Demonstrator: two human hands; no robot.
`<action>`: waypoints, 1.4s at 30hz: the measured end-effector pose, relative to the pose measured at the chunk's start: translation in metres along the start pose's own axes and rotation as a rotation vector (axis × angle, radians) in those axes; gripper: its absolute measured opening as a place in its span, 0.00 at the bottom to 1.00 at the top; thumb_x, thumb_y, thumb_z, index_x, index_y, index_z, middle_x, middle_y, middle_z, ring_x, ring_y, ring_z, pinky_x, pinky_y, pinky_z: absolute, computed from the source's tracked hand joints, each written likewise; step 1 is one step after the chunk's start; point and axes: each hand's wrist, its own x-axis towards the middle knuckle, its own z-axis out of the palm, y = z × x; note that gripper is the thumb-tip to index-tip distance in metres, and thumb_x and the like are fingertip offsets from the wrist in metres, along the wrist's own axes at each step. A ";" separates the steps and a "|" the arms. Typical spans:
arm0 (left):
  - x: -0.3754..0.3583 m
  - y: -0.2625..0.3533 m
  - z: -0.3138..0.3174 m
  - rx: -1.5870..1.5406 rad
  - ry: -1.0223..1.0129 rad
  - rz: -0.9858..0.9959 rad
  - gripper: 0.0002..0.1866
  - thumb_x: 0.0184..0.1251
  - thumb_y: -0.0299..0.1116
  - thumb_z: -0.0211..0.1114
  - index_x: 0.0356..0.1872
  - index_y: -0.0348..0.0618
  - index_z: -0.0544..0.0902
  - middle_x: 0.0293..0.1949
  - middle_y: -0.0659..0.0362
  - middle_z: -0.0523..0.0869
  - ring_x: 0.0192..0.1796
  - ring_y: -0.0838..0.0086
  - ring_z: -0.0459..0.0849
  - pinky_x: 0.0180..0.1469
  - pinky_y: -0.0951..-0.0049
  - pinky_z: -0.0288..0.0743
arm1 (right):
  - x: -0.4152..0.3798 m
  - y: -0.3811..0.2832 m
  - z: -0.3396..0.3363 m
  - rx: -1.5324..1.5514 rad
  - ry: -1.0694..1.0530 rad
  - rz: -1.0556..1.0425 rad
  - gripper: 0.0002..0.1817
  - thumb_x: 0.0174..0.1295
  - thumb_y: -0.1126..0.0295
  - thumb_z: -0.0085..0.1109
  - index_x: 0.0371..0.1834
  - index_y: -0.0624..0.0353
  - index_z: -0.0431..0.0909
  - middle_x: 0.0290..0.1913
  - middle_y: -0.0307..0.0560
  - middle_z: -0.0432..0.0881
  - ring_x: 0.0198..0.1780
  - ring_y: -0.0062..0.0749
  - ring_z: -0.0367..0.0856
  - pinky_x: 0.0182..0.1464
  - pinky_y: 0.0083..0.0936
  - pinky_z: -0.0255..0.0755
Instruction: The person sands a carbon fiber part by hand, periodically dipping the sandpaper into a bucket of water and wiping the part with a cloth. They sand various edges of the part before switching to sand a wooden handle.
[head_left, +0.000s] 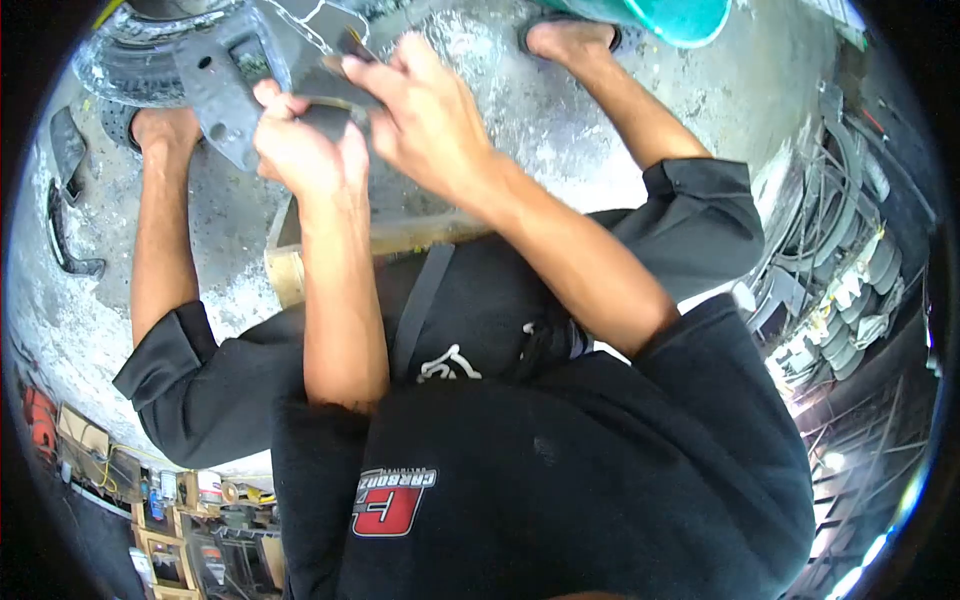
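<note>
My left hand (308, 150) is closed on the edge of a dark grey moulded panel (215, 95) with a few holes cut in it. The panel is held up above the floor, over the gap between my feet. My right hand (428, 118) is closed close beside the left one, at the panel's near edge. From its thumb and forefinger sticks out a small brush-like tool (348, 47), dark with a brownish end; its exact kind is blurred. Fingers partly hide a dark curved edge between the hands.
A worn tyre (135, 75) lies beyond the panel, near my foot. A green tub (685, 20) stands at the top right. Black curved pieces (65, 225) lie on the floor at left. Piled parts (850, 290) line the right side. A wooden stool edge (285, 275) is beneath me.
</note>
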 end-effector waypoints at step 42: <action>-0.004 0.012 0.019 0.079 0.082 -0.046 0.16 0.53 0.23 0.53 0.44 0.48 0.73 0.50 0.54 0.81 0.55 0.58 0.81 0.65 0.53 0.74 | 0.004 0.005 -0.006 -0.009 -0.001 -0.110 0.28 0.52 0.81 0.62 0.60 0.55 0.86 0.39 0.52 0.75 0.43 0.51 0.82 0.45 0.44 0.78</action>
